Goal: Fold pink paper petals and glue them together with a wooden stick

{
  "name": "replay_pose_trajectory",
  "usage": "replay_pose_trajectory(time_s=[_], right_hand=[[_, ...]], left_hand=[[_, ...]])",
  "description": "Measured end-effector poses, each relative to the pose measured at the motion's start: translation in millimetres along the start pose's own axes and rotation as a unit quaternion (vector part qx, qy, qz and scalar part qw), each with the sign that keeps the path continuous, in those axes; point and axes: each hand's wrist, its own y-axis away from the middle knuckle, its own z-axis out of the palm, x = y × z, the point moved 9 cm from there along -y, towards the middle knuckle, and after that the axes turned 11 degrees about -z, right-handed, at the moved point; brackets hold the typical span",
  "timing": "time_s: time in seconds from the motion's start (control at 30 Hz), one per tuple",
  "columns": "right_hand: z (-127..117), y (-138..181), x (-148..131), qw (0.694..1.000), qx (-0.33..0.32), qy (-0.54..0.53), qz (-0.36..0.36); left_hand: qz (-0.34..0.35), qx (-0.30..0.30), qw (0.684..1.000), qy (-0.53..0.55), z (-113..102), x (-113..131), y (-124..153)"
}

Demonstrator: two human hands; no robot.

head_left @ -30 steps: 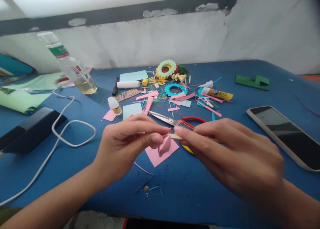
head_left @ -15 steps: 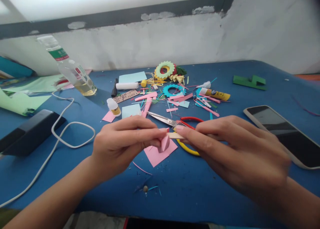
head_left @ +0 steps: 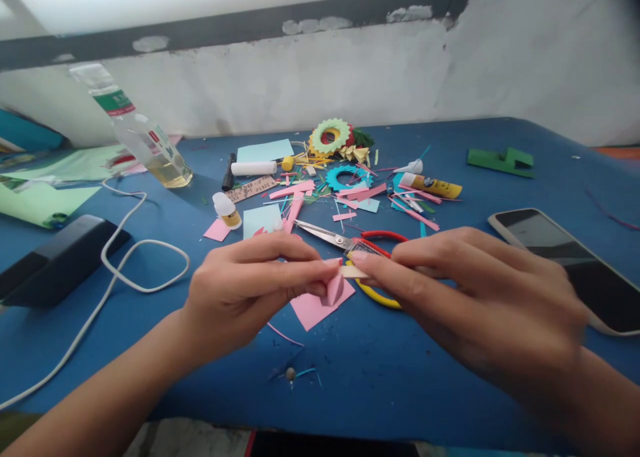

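The left grip (head_left: 245, 287) pinches a folded pink paper (head_left: 334, 292) between thumb and fingers. Just beside it, the right grip (head_left: 480, 304) is pressed closely around a flat wooden stick (head_left: 353, 272), its tip at the paper. Beneath the left grip lies a pink sheet (head_left: 311, 315); beyond both, scissors (head_left: 320, 232) and paper strips (head_left: 296, 207) on the surface (head_left: 390, 377).

Folded pink paper (head_left: 334, 290) at the tip of a pale stick (head_left: 353, 272)

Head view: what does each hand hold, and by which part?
Left hand: folded pink paper, pinched at its upper left side. Right hand: pale flat stick, gripped near its visible end.
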Motion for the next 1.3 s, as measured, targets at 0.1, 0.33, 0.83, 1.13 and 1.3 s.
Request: replay_pose_trajectory(time_s=[0.1, 0.33, 0.83, 1.13, 1.3], right_hand=[[-1.5, -1.6, 2.9, 1.000, -0.002, 0.004, 0.009], [0.3, -2.2, 0.0, 1.000, -0.005, -0.009, -0.010], [-1.8, -2.4, 2.2, 1.000, -0.007, 0.006, 0.008], [0.4, -2.1, 1.0, 1.000, -0.004, -0.008, 0.002], [1.4, -2.9, 0.5, 1.000, -0.012, -0.002, -0.006]], left_hand=[[0.007, 0.020, 1.000, -0.007, -4.6, 2.3, -0.6], [-0.008, -0.008, 1.000, -0.009, 1.3, -1.0, 1.4], [0.007, 0.003, 1.000, -0.012, -2.1, 2.8, 0.3], [0.008, -0.003, 1.000, -0.002, -1.4, 3.0, -0.3], [-0.002, -0.001, 1.000, -0.023, -1.8, 2.4, -1.0]])
